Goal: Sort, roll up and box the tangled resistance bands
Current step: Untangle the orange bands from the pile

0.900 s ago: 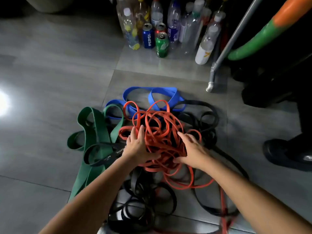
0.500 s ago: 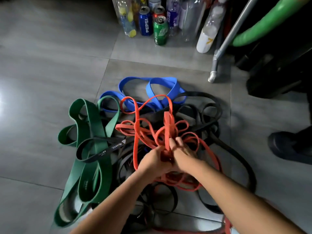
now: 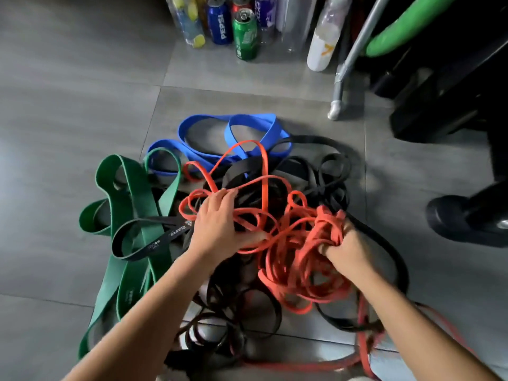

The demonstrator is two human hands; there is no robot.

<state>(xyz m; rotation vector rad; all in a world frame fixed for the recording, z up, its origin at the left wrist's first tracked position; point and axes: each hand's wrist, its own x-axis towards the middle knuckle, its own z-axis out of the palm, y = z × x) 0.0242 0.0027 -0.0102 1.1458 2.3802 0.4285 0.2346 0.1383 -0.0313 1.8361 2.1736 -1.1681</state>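
A tangle of resistance bands lies on the grey tiled floor (image 3: 68, 105) in front of the person. The orange bands (image 3: 291, 259), thin and looped many times over, sit on top at the middle and right of the heap. The right hand (image 3: 349, 248) has its grip clenched round a thick bunch of them, fingers curled into the strands. The left hand (image 3: 217, 226) lies on the orange loops just to the left, its grip released, fingers stretched forward with the tips touching one strand. The wide green bands (image 3: 132, 193) spread out on the left side of the heap, the blue bands (image 3: 209, 155) lie at the far side, and the black bands (image 3: 324, 171) run under and around the orange ones; one of them, printed in white, loops across the green bands. Further back on the floor stand a Pepsi can (image 3: 220, 23), a green can (image 3: 245, 34) and a white bottle (image 3: 321, 48), with a metal pole (image 3: 354, 53) slanting beside the bottle. A black shoe (image 3: 461, 218) rests at the right edge
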